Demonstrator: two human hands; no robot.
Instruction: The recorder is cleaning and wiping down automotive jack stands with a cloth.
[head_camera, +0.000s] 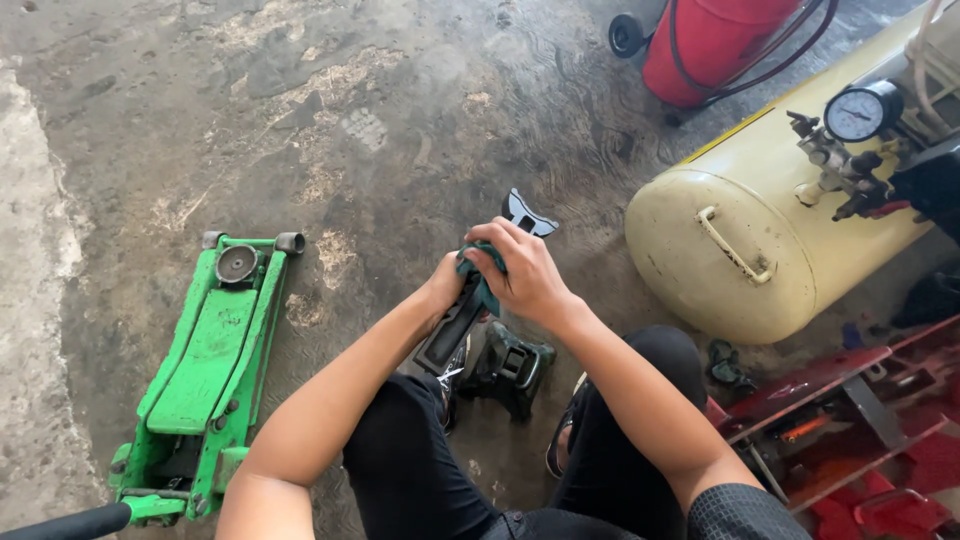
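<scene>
Right hand (527, 275) is closed on a teal cloth rag (482, 272), pressed to a dark ridged metal jack-stand post w/ curved saddle top (470, 305). Left hand (445, 285) grips the post from behind. Black stand base (512, 368) sits on rough stained concrete floor (400, 130), green steel floor jack (205, 375) to the left, cream air tank (760, 230) to the right.

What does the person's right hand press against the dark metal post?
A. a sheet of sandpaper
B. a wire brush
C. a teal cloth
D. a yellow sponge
C: the right hand wraps a teal cloth around the dark jack-stand post, which the left hand steadies.
</scene>
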